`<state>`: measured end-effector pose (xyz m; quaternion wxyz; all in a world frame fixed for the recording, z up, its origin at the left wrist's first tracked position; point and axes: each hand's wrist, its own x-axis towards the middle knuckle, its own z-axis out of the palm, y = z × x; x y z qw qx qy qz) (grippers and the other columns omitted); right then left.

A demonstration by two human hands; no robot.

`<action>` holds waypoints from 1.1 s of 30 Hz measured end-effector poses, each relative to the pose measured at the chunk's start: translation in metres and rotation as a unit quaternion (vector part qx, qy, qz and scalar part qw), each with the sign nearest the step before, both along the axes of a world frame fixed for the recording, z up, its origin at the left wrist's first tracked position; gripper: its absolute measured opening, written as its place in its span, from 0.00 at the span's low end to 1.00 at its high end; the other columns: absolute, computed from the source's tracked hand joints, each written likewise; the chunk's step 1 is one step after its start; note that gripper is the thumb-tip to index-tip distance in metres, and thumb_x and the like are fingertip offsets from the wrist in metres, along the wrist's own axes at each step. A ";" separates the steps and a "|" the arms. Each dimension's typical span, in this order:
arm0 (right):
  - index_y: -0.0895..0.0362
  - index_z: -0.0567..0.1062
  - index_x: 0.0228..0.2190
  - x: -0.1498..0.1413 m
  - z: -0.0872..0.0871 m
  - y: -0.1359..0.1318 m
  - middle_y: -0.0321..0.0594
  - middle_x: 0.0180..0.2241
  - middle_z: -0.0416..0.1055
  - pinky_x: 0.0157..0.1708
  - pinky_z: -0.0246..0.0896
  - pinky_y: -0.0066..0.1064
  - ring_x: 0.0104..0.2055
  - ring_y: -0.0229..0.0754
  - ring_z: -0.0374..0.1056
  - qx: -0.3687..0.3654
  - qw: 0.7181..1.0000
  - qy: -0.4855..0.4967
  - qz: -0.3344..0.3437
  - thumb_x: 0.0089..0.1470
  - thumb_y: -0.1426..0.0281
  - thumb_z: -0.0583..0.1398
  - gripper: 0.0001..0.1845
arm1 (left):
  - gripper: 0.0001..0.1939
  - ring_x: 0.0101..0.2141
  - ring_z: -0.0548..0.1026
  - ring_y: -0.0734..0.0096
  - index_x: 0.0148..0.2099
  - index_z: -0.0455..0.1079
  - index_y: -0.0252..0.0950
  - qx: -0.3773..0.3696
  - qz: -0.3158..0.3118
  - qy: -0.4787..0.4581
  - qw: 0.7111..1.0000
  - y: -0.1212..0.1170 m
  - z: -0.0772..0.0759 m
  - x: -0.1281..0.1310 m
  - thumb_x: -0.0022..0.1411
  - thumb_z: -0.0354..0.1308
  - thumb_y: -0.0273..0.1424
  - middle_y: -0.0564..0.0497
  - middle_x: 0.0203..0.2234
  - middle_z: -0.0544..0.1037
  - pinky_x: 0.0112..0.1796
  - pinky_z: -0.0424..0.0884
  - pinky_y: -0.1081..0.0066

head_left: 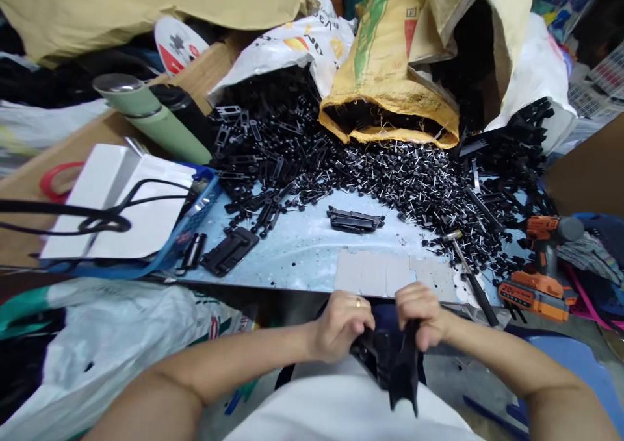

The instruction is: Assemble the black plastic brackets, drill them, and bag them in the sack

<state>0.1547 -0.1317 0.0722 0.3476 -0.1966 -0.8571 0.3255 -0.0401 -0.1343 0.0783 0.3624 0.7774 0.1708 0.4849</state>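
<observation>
Both my hands, left and right, clamp a black plastic part below the front edge of a blue worktop; whether it is one piece or two, I cannot tell. Ahead of me, cardboard lines the front edge, with a folded black bracket behind it. A hammer overhangs that edge, left of an orange drill near the right front corner. A blue basket at the left end holds white paper, crossed by a black cable. Along the back edge, black pieces spread from a white sack. Black-headed pins heap before a yellow sack, its open mouth dark; a green bottle leans beyond the basket.
</observation>
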 end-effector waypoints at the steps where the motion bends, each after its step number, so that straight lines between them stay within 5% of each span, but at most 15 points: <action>1: 0.55 0.63 0.20 -0.012 -0.013 -0.002 0.35 0.16 0.56 0.21 0.53 0.30 0.18 0.36 0.56 -0.013 0.999 0.029 -0.035 0.53 0.41 0.33 0.37 | 0.30 0.17 0.65 0.76 0.25 0.63 0.35 -0.013 0.017 -0.019 1.000 -0.004 -0.001 0.003 0.68 0.27 0.41 0.53 0.14 0.66 0.22 0.62 0.75; 5: 0.56 0.64 0.43 -0.061 -0.068 0.006 0.51 0.38 0.64 0.38 0.62 0.42 0.42 0.49 0.64 -0.029 0.946 0.065 -0.316 0.53 0.46 0.27 0.40 | 0.32 0.28 0.73 0.71 0.39 0.70 0.35 0.025 0.130 -0.042 0.990 -0.009 -0.024 0.012 0.67 0.25 0.43 0.47 0.25 0.75 0.30 0.69 0.71; 8: 0.55 0.56 0.52 -0.074 -0.083 0.037 0.52 0.49 0.59 0.48 0.58 0.46 0.54 0.49 0.57 -0.004 0.925 0.015 -0.379 0.59 0.57 0.35 0.26 | 0.38 0.37 0.74 0.64 0.51 0.68 0.35 0.137 0.205 0.047 0.968 0.003 -0.052 0.008 0.64 0.22 0.49 0.43 0.33 0.76 0.36 0.70 0.66; 11: 0.54 0.62 0.48 -0.050 -0.068 0.099 0.49 0.50 0.61 0.51 0.54 0.46 0.55 0.49 0.56 0.070 0.932 -0.088 -0.345 0.58 0.59 0.47 0.20 | 0.41 0.39 0.73 0.61 0.54 0.67 0.34 0.147 0.256 0.216 0.931 0.033 -0.076 0.000 0.60 0.25 0.55 0.40 0.36 0.75 0.39 0.68 0.65; 15: 0.61 0.67 0.43 0.000 -0.024 0.213 0.51 0.48 0.64 0.54 0.50 0.41 0.53 0.46 0.56 0.080 0.872 -0.202 -0.438 0.58 0.67 0.52 0.13 | 0.33 0.40 0.71 0.58 0.57 0.63 0.35 0.076 0.246 0.450 0.855 0.082 -0.087 0.004 0.60 0.42 0.52 0.38 0.39 0.74 0.40 0.65 0.62; 18: 0.68 0.66 0.44 0.023 0.008 0.288 0.53 0.48 0.64 0.54 0.48 0.36 0.52 0.42 0.56 0.047 0.824 -0.267 -0.497 0.58 0.71 0.53 0.14 | 0.30 0.45 0.68 0.56 0.61 0.57 0.37 0.045 0.254 0.517 0.816 0.113 -0.082 0.022 0.60 0.51 0.46 0.38 0.44 0.72 0.44 0.63 0.59; 21: 0.75 0.65 0.43 0.028 0.027 0.337 0.60 0.48 0.63 0.53 0.48 0.36 0.52 0.42 0.55 0.027 0.801 -0.280 -0.529 0.58 0.72 0.52 0.16 | 0.32 0.46 0.67 0.55 0.61 0.56 0.35 0.039 0.274 0.503 0.819 0.131 -0.078 0.039 0.59 0.52 0.46 0.38 0.46 0.71 0.45 0.62 0.58; 26: 0.77 0.66 0.39 0.018 0.028 0.383 0.66 0.46 0.63 0.51 0.49 0.44 0.53 0.50 0.55 0.006 0.772 -0.276 -0.573 0.55 0.68 0.56 0.20 | 0.25 0.47 0.66 0.55 0.54 0.62 0.32 0.028 0.367 0.415 0.832 0.168 -0.072 0.025 0.62 0.47 0.44 0.38 0.45 0.71 0.45 0.63 0.57; 30: 0.75 0.67 0.36 0.016 0.028 0.396 0.63 0.45 0.64 0.49 0.51 0.42 0.52 0.49 0.57 0.020 0.769 -0.273 -0.577 0.57 0.68 0.54 0.17 | 0.19 0.45 0.67 0.49 0.48 0.65 0.27 -0.103 0.496 0.416 0.755 0.230 -0.058 -0.010 0.61 0.48 0.36 0.33 0.44 0.70 0.41 0.66 0.57; 33: 0.71 0.67 0.37 0.018 0.037 0.386 0.61 0.52 0.60 0.51 0.50 0.37 0.55 0.46 0.55 0.075 0.792 -0.268 -0.544 0.56 0.69 0.55 0.14 | 0.17 0.47 0.66 0.48 0.46 0.66 0.25 -0.168 0.523 0.418 0.723 0.278 -0.052 -0.027 0.58 0.49 0.31 0.31 0.45 0.69 0.43 0.66 0.58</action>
